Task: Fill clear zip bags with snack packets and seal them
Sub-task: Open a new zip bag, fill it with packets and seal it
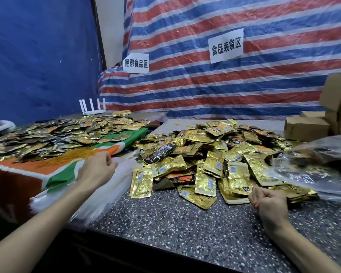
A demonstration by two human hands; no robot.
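Clear zip bags [114,190] stacked beside the snack packets [215,160] on the tabletop [185,223]
Left hand [97,169] pinches the stack's edge, right hand [268,201] clenched empty; clinging film could lift several bags at once.

a blue tarp [37,56] hangs at the back left and a red, blue and white striped tarp [205,91] covers the rest, with a strip of pale wall [110,26] between them. on the striped tarp are two white paper notices in black chinese characters, a smaller sign [136,63] and, higher to the right, a larger sign [226,47]. below lies a dark speckled stone table top [175,223], with brown cardboard boxes [307,127] stacked far right and a white router [93,107] far left.
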